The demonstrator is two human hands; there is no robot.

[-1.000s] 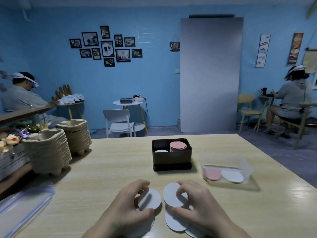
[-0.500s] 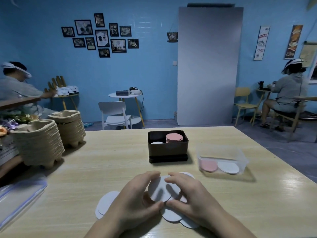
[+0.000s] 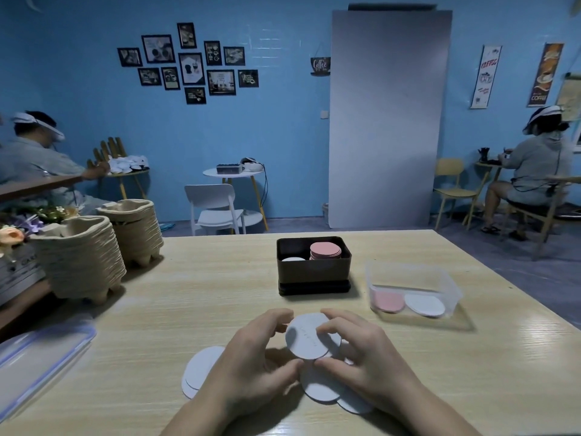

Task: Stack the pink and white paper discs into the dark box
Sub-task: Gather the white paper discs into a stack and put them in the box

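Note:
Near the table's front edge, my left hand point(image 3: 254, 360) and my right hand point(image 3: 364, 357) together hold a small stack of white discs point(image 3: 306, 336) by its edges, tilted up towards me. More white discs lie flat on the table: some under my right hand point(image 3: 320, 388), others left of my left hand point(image 3: 201, 369). Beyond my hands stands the dark box point(image 3: 314, 273), holding a tall pink disc stack point(image 3: 325, 250) on its right and a low white stack point(image 3: 293, 259) on its left.
A clear plastic tub point(image 3: 412, 278) right of the box holds a pink disc point(image 3: 388, 302) and a white disc point(image 3: 424, 305). Two stacks of pulp cup carriers point(image 3: 81, 259) stand at the left. A clear lid point(image 3: 34, 360) lies at the front left. People sit at other tables.
The two white discs that my hands held apart have been brought together into one stack between both hands. Discs left of my left hand now lie uncovered.

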